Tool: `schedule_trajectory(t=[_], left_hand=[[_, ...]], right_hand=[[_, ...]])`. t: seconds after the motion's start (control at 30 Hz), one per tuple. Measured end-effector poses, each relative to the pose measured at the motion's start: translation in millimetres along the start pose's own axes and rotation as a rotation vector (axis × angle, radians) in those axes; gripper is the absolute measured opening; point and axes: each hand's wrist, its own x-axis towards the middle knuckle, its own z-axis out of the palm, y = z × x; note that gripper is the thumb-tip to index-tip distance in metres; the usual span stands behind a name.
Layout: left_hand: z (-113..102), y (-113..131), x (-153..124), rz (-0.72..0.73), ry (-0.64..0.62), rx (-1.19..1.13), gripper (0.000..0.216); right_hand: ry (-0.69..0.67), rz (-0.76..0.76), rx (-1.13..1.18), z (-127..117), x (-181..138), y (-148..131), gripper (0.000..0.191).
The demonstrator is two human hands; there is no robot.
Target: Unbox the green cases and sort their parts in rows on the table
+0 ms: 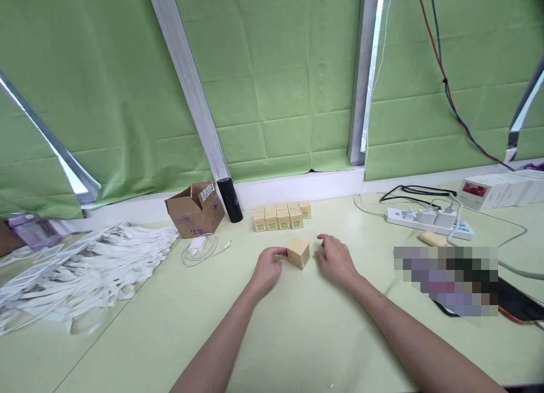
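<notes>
A small tan cardboard box (297, 253) with a green label on one side is in front of me, between my two hands. My left hand (267, 269) is at its left side, index finger and thumb closed on its edge. To the right of the box, my right hand (337, 261) holds nothing, its fingers apart and slightly curled, with a small gap to the box. Behind them, several matching small boxes (283, 217) stand together in rows, green labels facing me.
An open brown carton (195, 211), a black bottle (230, 200) and a white charger cable (204, 250) lie left of the rows. White straps (93, 262) cover the far left. On the right are a power strip (429, 222), cables and white boxes (488, 190).
</notes>
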Motion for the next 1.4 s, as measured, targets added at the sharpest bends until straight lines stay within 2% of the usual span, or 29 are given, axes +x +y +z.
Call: schedule_trajectory(t=[0.07,0.17,0.37,0.47,0.6,0.7,0.8,0.9,1.03,1.23,1.4], left_hand=[[-7,-4,-3,-0.032,0.055,0.031,0.046],[-13,-8,-4,-0.054,0.090,0.075,0.043],[-4,8,-12,0.005,0.006,0.143,0.046],[-2,17,-15,0.033,-0.020,0.168,0.037],[-5,18,-11,-0.022,0.045,0.188,0.033],[-6,15,-5,-0.071,0.051,0.187,0.039],[-4,17,-4,-0.095,0.010,0.178,0.055],[1,27,-8,-0.106,-0.066,0.174,0.071],[16,43,-11,-0.143,-0.108,0.179,0.077],[31,47,-13,-0.127,0.031,0.113,0.044],[26,42,-16,-0.039,0.119,0.124,0.039]], right_hand=[[0.027,0.040,-0.051,-3,3,5,0.039],[0.004,0.024,-0.076,-5,3,7,0.035],[-0.130,-0.139,-0.061,-8,-5,-6,0.014],[-0.159,-0.188,-0.059,-8,-7,-9,0.026],[-0.145,-0.181,-0.058,-8,-6,-8,0.048],[-0.155,-0.183,-0.041,-8,-6,-6,0.049],[-0.158,-0.186,-0.011,-8,-5,-3,0.048],[-0.141,-0.177,0.024,-7,-4,1,0.048],[-0.114,-0.172,0.069,-6,-4,8,0.051],[-0.071,-0.177,0.166,-6,-9,9,0.051],[-0.028,-0.155,0.189,-2,-17,-10,0.055]])
